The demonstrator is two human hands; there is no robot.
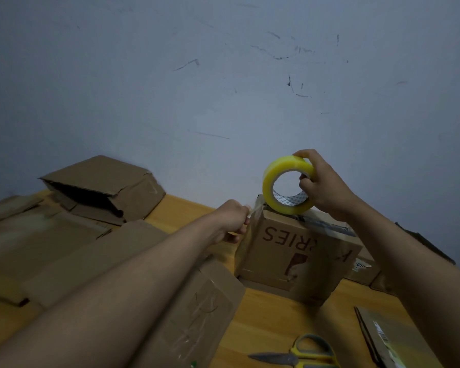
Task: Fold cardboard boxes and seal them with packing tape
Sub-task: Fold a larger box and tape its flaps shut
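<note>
At frame centre-right, the right hand (pixel 320 181) grips the tape roll (pixel 287 185) atop the box (pixel 298 251); the left hand (pixel 233 220) pinches its free end. Slack could wrinkle or misalign the strip.

I cannot read the box (pixel 298 251) print fully: my right forearm (pixel 414 261) covers part. The scissors (pixel 300 354) handles run off the bottom edge. The left hand (pixel 233 217) fingertips are blurred; their grip is unclear.
</note>
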